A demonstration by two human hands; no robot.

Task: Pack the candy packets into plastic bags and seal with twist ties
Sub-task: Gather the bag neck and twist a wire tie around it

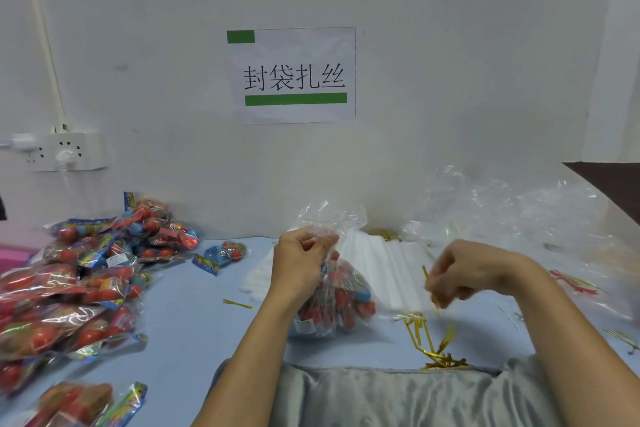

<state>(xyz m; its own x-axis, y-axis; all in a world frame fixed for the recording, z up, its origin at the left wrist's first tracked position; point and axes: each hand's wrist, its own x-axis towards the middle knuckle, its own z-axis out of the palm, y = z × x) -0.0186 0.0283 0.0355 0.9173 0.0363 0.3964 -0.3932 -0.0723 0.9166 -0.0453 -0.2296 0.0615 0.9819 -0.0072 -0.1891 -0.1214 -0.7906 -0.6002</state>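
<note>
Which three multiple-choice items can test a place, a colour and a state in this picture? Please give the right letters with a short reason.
1. Where does the pile of candy packets lie?
A. left of the hands
B. on the wall
C. right of the hands

2. What colour are the loose twist ties?
A. red
B. gold
C. black

3. What does the left hand do?
A. lies flat
B. points at the sign
C. grips the neck of the filled plastic bag

Answers: 1 A, the pile fills the table's left side; 2 B, they shine gold; 3 C, its fingers bunch the bag's neck.

Bright even light, blurred edges, wide-angle distortion
</note>
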